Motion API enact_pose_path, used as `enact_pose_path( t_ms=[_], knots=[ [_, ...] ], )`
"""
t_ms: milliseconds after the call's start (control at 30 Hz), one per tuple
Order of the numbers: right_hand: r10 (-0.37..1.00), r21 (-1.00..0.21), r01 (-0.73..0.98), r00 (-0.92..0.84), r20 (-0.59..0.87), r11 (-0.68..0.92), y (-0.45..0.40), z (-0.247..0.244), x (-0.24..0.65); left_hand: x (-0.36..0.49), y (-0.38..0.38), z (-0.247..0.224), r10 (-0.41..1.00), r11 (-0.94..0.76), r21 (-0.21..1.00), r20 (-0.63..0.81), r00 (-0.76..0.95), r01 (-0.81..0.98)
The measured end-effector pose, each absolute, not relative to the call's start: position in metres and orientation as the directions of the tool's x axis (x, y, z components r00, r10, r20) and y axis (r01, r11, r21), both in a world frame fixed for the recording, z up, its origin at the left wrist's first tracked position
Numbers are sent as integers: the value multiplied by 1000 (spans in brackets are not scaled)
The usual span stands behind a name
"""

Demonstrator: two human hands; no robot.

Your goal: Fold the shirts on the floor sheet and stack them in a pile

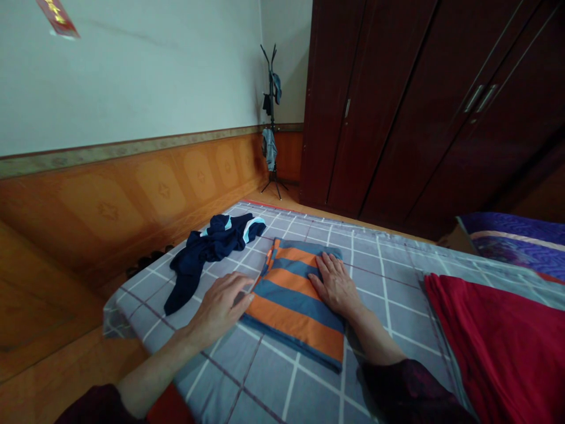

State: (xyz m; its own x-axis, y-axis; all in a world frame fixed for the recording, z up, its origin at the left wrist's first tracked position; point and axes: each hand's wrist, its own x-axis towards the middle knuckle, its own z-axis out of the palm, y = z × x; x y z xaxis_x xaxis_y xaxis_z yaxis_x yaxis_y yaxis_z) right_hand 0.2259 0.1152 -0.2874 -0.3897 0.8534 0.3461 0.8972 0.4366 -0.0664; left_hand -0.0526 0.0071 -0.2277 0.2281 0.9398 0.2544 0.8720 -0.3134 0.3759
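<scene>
A folded cloth with orange and grey-blue stripes (295, 300) lies flat on the bed in front of me. My right hand (334, 282) rests palm down on its right side, fingers stretched out. At its left edge is my left hand (228, 301), fingers loosely curved and thumb apart, with nothing visible between them. Whether the left fingertips touch the cloth's edge I cannot tell. Beyond the left hand lies a crumpled dark navy garment (207, 247) with white and light blue trim.
The bed has a grey checked sheet (282, 383). Red folded fabric (498, 335) lies at the right, with purple bedding (521, 235) behind it. A black coat stand (272, 118) stands in the corner beside a dark red wardrobe (388, 118). Orange panelling (132, 188) runs along the left wall.
</scene>
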Motion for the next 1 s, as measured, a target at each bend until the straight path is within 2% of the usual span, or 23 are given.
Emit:
enact_pose_path(
  t_ms=[100, 267, 333, 433, 533, 633, 700, 767, 867, 933, 1000],
  knots=[
    [859, -76, 898, -386, 337, 433, 116, -288, 226, -45, 10, -222, 894, -439, 263, 220, 389, 859],
    [858, -84, 898, -381, 346, 433, 116, -289, 225, -30, 37, -212, 935, -327, 259, 226, 272, 909],
    [859, -80, 900, -377, 348, 428, 115, -289, 225, -21, 53, -213, 941, -318, 230, 197, 276, 920],
    [864, -75, 904, -375, 335, 422, 114, -286, 225, -11, 74, -221, 937, -335, 76, 128, 324, 939],
    [870, -76, 904, -378, 317, 421, 113, -284, 226, -9, 84, -231, 927, -336, -26, 169, 336, 941],
    [872, -87, 904, -372, 318, 418, 113, -284, 225, -11, 87, -234, 885, -441, -22, 156, 439, 897],
    [870, -106, 901, -368, 328, 421, 113, -285, 225, -8, 90, -230, 891, -441, -29, 110, 441, 897],
    [866, -123, 896, -366, 340, 427, 114, -286, 225, 3, 94, -224, 897, -424, -17, 131, 422, 906],
    [864, -128, 894, -364, 349, 429, 113, -287, 226, 29, 104, -220, 831, -541, 56, 185, 524, 839],
    [866, -127, 896, -364, 342, 426, 113, -285, 226, 43, 113, -225, 803, -594, 99, 127, 582, 798],
    [871, -130, 896, -365, 329, 425, 112, -283, 226, 49, 123, -234, 839, -544, 100, 33, 543, 833]
  ],
)
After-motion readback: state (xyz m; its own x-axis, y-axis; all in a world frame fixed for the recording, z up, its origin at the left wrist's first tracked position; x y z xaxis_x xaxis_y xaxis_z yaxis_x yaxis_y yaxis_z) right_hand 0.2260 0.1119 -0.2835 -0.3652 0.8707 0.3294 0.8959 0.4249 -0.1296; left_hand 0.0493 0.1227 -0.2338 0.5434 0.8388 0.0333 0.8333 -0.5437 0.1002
